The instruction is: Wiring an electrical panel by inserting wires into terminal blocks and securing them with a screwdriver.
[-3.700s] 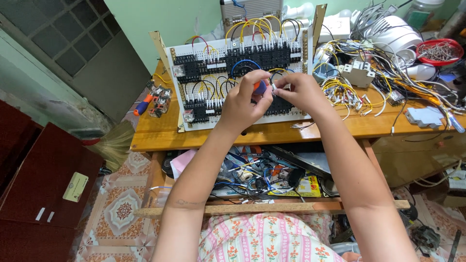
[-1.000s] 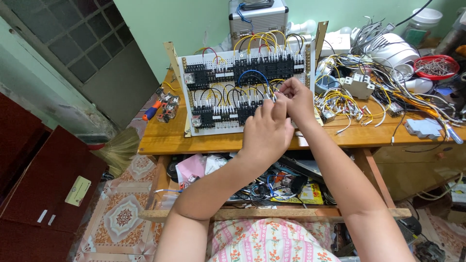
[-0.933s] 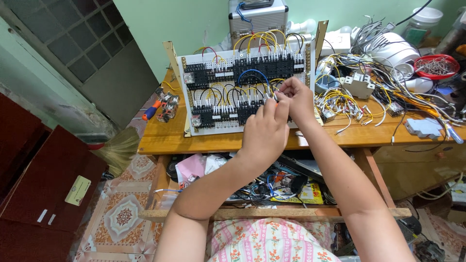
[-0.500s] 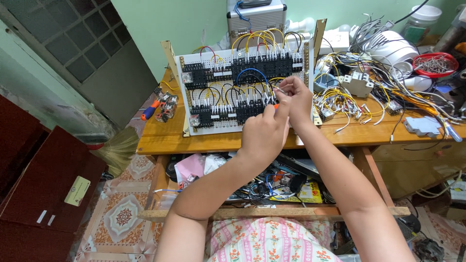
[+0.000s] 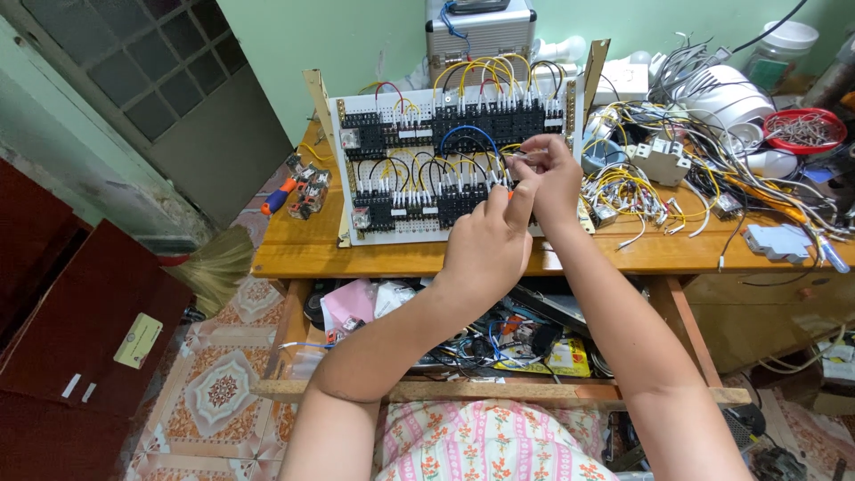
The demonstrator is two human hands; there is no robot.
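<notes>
A white wiring board [image 5: 392,227] with rows of black relay sockets and yellow, black, red and blue wires stands tilted on a wooden table [image 5: 463,254]. My left hand [image 5: 488,239] is raised in front of the board's right half, fingers closed around a small tool with an orange tip. My right hand [image 5: 550,174] is just right of it, fingertips pinching a thin wire end at the board's right side. The two hands almost touch. What lies behind them on the board is hidden.
A silver case [image 5: 479,34] stands behind the board. Loose wires and white parts [image 5: 677,174] cover the table's right side, with a red bowl [image 5: 805,129] at the far right. An orange-handled screwdriver [image 5: 278,196] lies at the left. A cluttered shelf [image 5: 499,343] is under the table.
Both hands have shifted a little up and right along the board. The left hand now sits lower than the right, which has lifted toward the upper socket row.
</notes>
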